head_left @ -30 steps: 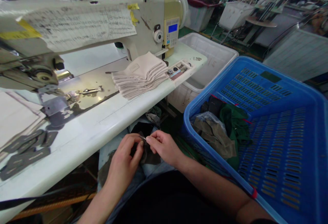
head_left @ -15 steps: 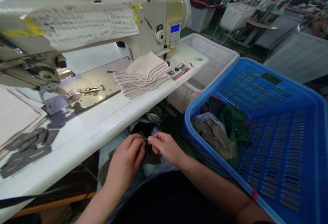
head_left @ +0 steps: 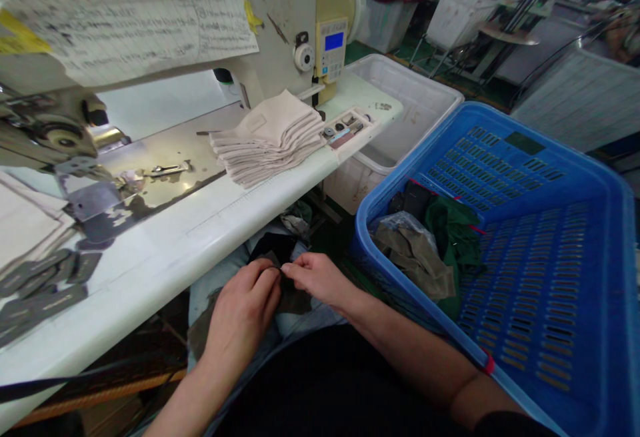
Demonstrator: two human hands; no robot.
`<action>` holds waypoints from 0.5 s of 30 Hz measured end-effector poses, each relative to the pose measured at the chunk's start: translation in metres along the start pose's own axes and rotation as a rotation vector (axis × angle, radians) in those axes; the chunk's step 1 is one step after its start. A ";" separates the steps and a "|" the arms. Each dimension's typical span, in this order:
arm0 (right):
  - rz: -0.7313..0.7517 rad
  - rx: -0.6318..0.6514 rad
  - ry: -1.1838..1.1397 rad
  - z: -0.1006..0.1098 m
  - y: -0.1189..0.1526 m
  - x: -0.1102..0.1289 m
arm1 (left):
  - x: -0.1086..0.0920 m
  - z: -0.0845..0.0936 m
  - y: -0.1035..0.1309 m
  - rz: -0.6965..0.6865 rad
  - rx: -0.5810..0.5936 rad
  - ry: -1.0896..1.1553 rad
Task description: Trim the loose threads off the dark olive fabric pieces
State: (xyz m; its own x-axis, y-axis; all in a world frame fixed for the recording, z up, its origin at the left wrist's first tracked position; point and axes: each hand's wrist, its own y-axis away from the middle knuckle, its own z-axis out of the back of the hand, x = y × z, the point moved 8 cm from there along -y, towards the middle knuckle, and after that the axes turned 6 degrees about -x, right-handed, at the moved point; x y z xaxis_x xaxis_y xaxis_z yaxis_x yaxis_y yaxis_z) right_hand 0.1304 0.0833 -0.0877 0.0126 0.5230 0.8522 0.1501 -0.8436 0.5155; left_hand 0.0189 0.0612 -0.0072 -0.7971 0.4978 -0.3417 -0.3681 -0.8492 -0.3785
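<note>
Over my lap, my left hand (head_left: 249, 300) has its fingers curled closed on a small dark fabric piece (head_left: 273, 258). My right hand (head_left: 320, 280) pinches with thumb and forefinger at the edge of the same piece, close to the left fingertips. Most of the piece is hidden behind the fingers. More dark olive cloth (head_left: 295, 298) lies on my legs below the hands. Above them on the sewing table (head_left: 195, 237) rests a fanned stack of cream fabric pieces (head_left: 270, 137), the top one bearing a small stitched patch.
A sewing machine (head_left: 285, 30) with a handwritten sheet (head_left: 165, 34) stands on the table. Grey labels (head_left: 55, 290) and cream cloth (head_left: 25, 224) lie at its left. A blue basket (head_left: 525, 224) with crumpled green and brown cloth stands at right, a white bin (head_left: 410, 90) behind it.
The view has shifted slightly, so the machine and table sit further left and up. My right fingertips stay close to the left ones, and the thin dark edge between them shows less.
</note>
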 end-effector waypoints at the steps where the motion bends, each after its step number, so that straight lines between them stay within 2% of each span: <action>1: 0.010 0.007 -0.026 -0.001 0.001 0.000 | 0.003 0.002 -0.001 0.060 -0.017 0.076; 5: 0.159 -0.043 -0.056 0.004 0.007 0.016 | 0.016 0.006 -0.002 0.282 -0.089 0.344; 8: 0.319 -0.078 0.055 0.007 0.015 0.031 | 0.017 0.004 -0.003 0.332 -0.076 0.433; 12: 0.535 -0.103 0.344 0.001 0.027 0.047 | 0.018 0.006 -0.004 0.378 -0.082 0.495; 15: 0.524 -0.138 0.292 0.001 0.029 0.048 | 0.024 0.008 -0.001 0.460 -0.114 0.545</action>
State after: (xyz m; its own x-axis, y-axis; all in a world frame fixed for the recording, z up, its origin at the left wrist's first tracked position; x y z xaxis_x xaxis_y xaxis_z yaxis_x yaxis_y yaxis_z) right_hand 0.1361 0.0846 -0.0318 -0.2247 -0.0037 0.9744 0.0674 -0.9977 0.0118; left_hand -0.0037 0.0726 -0.0081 -0.4963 0.1367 -0.8574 0.0232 -0.9851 -0.1705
